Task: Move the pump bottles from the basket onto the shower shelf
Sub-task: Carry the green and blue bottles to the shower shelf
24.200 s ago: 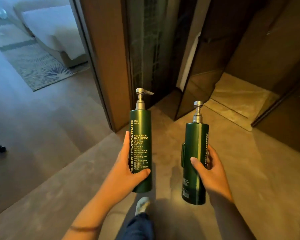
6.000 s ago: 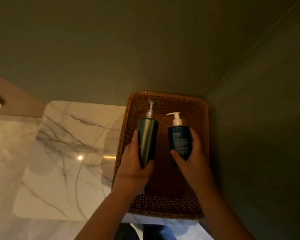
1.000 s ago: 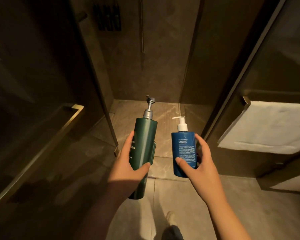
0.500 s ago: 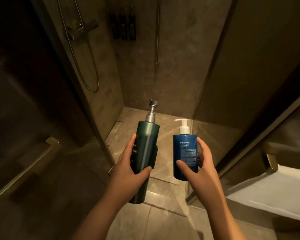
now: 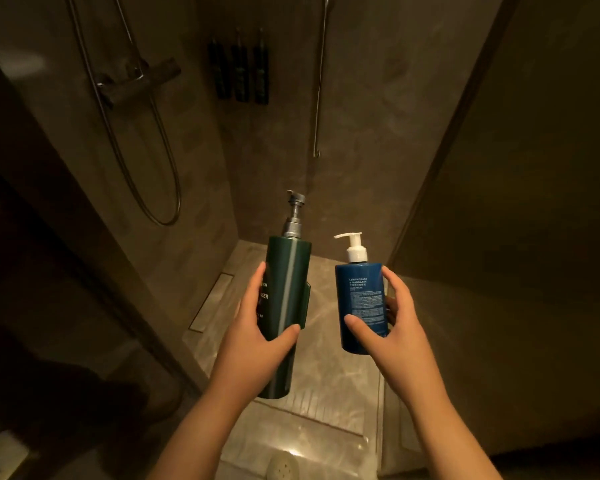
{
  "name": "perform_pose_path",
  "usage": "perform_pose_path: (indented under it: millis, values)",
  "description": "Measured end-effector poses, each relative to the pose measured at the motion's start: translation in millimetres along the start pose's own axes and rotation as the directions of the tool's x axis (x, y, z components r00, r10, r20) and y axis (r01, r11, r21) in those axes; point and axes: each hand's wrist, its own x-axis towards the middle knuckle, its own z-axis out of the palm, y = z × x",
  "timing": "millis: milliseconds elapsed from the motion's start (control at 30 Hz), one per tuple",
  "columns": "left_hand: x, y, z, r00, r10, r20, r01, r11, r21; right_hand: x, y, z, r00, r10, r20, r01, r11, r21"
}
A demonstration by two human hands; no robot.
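Observation:
My left hand (image 5: 257, 344) grips a tall dark green pump bottle (image 5: 286, 299) with a silver pump, held upright at mid-frame. My right hand (image 5: 392, 327) holds a shorter blue pump bottle (image 5: 361, 299) with a white pump, upright beside it. Both are in the air at the shower's entrance. High on the back wall, three dark bottles (image 5: 238, 69) stand in a row; the shelf under them is too dark to make out. The basket is not in view.
A shower hose (image 5: 160, 174) and mixer bar (image 5: 136, 81) hang on the left wall. A thin vertical rail (image 5: 319, 81) runs down the back wall. Dark glass panels flank the opening. A floor drain slot (image 5: 210, 303) lies left, and a slipper tip (image 5: 283, 467) shows below.
I have stepped closer into the shower; the back wall and its row of dark bottles are nearer and more central. The towel at the right has left the view. Both hands keep their bottles.

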Motion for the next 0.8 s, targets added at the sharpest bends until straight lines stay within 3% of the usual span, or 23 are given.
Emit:
perform_pose_path:
  millis: [167,433,800]
  values:
    - [78.1,-0.1,-19.0,0.998,0.054,-0.019,-0.054,0.998,-0.014,73.3,-17.6,23.4,0.999,-0.047,-0.007,0.047,0.999,-0.003]
    - [146.3,-12.2,-45.5,0.997,0.019,-0.075,-0.02,1.0,-0.008,154.5,-23.5,66.9,0.994,-0.076,0.079,0.073,0.997,0.039]
    - [258.4,-13.7,-66.7,0.927,-0.01,-0.374,0.049,0.994,0.094,313.0,-43.6,122.7,0.925,-0.212,0.317,0.189,0.977,0.101]
